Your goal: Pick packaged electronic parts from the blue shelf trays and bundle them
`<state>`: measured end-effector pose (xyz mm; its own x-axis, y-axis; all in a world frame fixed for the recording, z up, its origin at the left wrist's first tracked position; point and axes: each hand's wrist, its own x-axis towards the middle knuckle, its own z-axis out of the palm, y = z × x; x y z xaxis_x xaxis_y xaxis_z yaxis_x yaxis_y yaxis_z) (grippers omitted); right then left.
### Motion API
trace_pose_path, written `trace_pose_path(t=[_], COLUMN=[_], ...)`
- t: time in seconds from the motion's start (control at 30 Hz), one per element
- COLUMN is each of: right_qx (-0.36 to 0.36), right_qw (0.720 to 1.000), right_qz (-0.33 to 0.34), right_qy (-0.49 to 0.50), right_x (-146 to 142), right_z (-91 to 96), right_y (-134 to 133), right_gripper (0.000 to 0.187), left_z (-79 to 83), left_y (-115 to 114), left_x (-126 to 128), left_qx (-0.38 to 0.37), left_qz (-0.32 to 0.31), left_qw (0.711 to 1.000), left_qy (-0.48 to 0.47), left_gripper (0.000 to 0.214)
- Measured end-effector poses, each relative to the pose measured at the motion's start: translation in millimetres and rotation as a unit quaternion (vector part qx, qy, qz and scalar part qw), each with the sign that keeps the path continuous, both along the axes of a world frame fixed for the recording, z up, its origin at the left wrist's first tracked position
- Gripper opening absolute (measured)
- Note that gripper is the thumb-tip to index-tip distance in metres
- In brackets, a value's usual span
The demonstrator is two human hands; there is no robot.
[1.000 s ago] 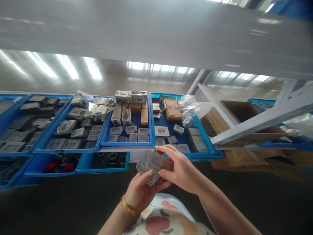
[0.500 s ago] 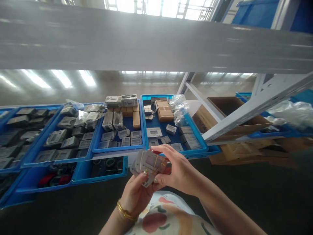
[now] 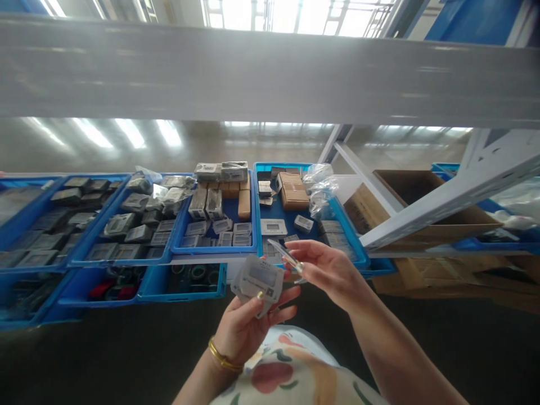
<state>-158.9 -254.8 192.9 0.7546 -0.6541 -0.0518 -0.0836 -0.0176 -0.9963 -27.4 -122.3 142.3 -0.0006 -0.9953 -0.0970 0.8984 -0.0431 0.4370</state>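
Blue bins (image 3: 214, 250) sit before us. Near them, our left hand (image 3: 247, 329) pinches flat grey pieces (image 3: 262, 275); our right hand (image 3: 331, 274) grips a thin piece (image 3: 283, 251). We seem to be sorting; next needs gentle fingers.

Hard backlight above, deep shade below.
Glare floods from the tall white barred windows (image 3: 291, 16) and shines off the broad grey-white metal beam (image 3: 253, 76). Beyond the far edge of the white metal shelf (image 3: 211, 259), reflections streak the glossy grey floor (image 3: 130, 134). Small print on the flat grey-white rounded cards (image 3: 260, 277) is soft; the view's outer edges look stretched.
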Motion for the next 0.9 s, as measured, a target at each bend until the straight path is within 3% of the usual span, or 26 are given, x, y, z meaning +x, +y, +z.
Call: trace_pose_path(t=[0.07,0.33,0.4,0.47,0.6,0.73,0.9], right_qx=[0.052,0.042,0.005,-0.085,-0.252,-0.285,-0.261], right_qw=[0.998,0.998,0.999,0.996,0.961,0.928,0.931], right_qz=[-0.001,-0.023,-0.028,-0.032,0.021,0.069,0.107], right_qy=[-0.032,-0.037,-0.026,0.005,0.112,0.228,0.232], right_x=[-2.7,-6.6,-6.2,-3.4,12.9,30.6,33.8], right_z=[-1.7,-2.6,-0.7,-0.5,-11.4,-29.6,-38.7], right_y=[-7.6,-13.6,-10.8,-4.3,20.4,39.3,37.5], right_gripper=[0.038,0.041,0.040,0.034,0.026,0.041,0.034], left_z=[1.4,5.0,1.5,-2.8,-10.1,-17.9,-26.9], left_y=[-0.1,2.2,1.9,0.5,-4.4,-4.1,6.4], left_x=[-0.3,-0.2,-0.9,-3.3,-13.1,-18.6,-6.6], left_qx=[-0.010,0.012,-0.005,-0.016,0.015,0.070,0.097], left_qz=[0.001,-0.002,0.001,0.011,0.054,0.085,0.046], left_qw=[1.000,1.000,1.000,1.000,0.998,0.994,0.990], left_qy=[-0.004,0.011,0.011,0.008,-0.007,0.002,0.090], left_gripper=[0.036,0.058,0.053,0.045,0.051,0.057,0.053])
